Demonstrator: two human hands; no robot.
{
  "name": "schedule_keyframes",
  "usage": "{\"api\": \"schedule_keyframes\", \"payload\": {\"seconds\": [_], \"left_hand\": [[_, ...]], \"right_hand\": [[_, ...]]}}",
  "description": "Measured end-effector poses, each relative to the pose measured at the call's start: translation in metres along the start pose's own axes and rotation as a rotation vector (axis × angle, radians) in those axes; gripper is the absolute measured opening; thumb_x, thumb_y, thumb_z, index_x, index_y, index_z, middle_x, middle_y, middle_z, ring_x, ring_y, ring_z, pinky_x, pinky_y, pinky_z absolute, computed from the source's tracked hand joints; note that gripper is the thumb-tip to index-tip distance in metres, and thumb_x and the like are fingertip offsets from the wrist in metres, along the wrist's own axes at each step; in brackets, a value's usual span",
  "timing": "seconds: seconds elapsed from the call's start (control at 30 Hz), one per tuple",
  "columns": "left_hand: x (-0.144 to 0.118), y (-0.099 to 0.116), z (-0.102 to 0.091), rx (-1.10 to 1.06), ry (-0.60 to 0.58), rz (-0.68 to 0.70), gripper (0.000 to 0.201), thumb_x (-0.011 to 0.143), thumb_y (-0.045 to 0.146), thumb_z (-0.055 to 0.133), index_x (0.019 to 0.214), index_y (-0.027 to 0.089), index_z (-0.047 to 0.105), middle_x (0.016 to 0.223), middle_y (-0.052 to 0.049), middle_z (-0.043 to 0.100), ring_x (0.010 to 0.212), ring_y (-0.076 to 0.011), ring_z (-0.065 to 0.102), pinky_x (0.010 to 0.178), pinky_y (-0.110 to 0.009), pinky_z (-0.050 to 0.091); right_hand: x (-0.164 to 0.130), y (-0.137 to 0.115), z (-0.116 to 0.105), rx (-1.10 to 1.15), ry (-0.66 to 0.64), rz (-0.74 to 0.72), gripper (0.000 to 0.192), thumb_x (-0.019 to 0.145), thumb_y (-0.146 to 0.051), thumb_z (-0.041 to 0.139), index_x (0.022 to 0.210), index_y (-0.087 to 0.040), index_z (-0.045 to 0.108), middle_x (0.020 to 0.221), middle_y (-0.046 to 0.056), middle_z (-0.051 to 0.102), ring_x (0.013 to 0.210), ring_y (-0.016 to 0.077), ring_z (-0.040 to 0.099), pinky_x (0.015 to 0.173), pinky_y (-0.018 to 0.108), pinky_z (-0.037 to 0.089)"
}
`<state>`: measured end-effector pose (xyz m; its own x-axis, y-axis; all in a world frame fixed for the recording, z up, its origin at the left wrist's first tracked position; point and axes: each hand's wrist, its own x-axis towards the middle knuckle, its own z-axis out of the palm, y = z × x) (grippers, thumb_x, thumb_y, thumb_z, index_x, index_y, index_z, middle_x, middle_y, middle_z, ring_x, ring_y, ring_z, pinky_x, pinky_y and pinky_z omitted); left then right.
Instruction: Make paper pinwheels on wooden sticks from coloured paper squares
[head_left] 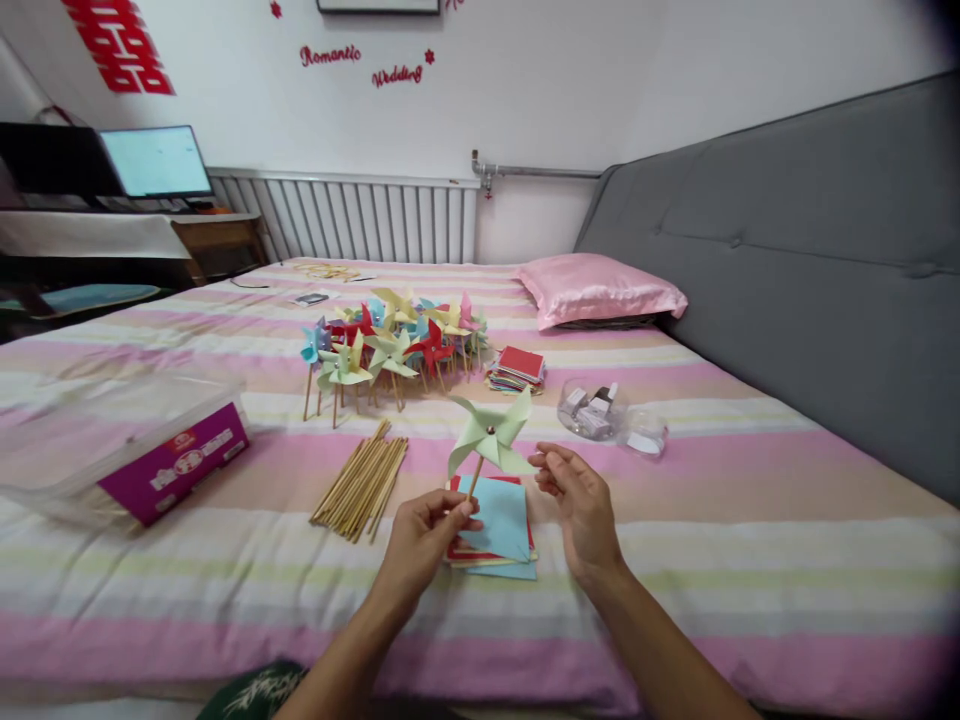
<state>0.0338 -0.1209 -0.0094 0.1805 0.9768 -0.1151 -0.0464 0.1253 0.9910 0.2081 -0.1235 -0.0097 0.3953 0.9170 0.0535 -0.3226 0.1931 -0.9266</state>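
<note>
Seen from above a striped bed [675, 560]: left hand [424, 535] pinched shut on the wooden stick of a pale green pinwheel [491, 435], raised upright just over a small stack of paper squares [499, 525], blue sheet on top. Right hand [581, 505] loosely curled beside it, fingertips [541, 462] at the edge of a lower blade, touching or nearly so; hard to tell which, and holding nothing else. To the left of the squares, a bundle of bare sticks [364, 480] laid in a fan on the cover. Farther up the bed, a cluster of finished pinwheels [390, 345] in blue, red, yellow and green, lying together with sticks pointing this way. Just right of that cluster, another paper stack [517, 368], red on top. Near the right hand but apart from it, a clear bowl [600, 412] of small pale pieces. At far left, a clear box [127, 445] with a purple label. By the grey headboard [810, 260], a pink pillow [600, 288]. Behind, a white radiator [360, 215] and a lit monitor [156, 160].
</note>
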Motion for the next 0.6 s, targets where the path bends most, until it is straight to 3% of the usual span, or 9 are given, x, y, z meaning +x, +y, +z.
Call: {"api": "schedule_keyframes", "payload": {"seconds": [0.27, 0.5, 0.6], "left_hand": [[0.011, 0.016, -0.044, 0.044, 0.345, 0.193, 0.029, 0.066, 0.039, 0.069, 0.081, 0.013, 0.07, 0.08, -0.009, 0.07, 0.074, -0.0194, 0.065, 0.054, -0.022, 0.046], [0.025, 0.029, -0.102, 0.152, 0.668, 0.279, 0.036, 0.065, 0.041, 0.066, 0.084, 0.01, 0.07, 0.066, -0.004, 0.066, 0.054, -0.0111, 0.054, 0.045, -0.019, 0.038], [0.037, 0.026, -0.13, 0.19, 0.744, 0.315, 0.036, 0.064, 0.041, 0.066, 0.082, 0.01, 0.07, 0.06, -0.002, 0.061, 0.054, -0.0105, 0.052, 0.045, -0.019, 0.037]], "right_hand": [[-0.004, 0.006, 0.0, -0.032, 0.056, 0.063, 0.03, 0.065, -0.038, 0.072, 0.084, -0.015, 0.065, 0.077, 0.002, 0.065, 0.056, 0.0082, 0.047, 0.056, 0.022, 0.039], [-0.006, 0.013, -0.003, -0.091, 0.061, 0.096, 0.033, 0.061, -0.04, 0.074, 0.081, -0.015, 0.065, 0.075, 0.002, 0.066, 0.055, 0.0079, 0.046, 0.053, 0.02, 0.039], [-0.005, 0.019, -0.005, -0.161, 0.061, 0.125, 0.032, 0.061, -0.041, 0.073, 0.078, -0.015, 0.066, 0.072, 0.001, 0.065, 0.055, 0.0082, 0.047, 0.053, 0.02, 0.04]]}}
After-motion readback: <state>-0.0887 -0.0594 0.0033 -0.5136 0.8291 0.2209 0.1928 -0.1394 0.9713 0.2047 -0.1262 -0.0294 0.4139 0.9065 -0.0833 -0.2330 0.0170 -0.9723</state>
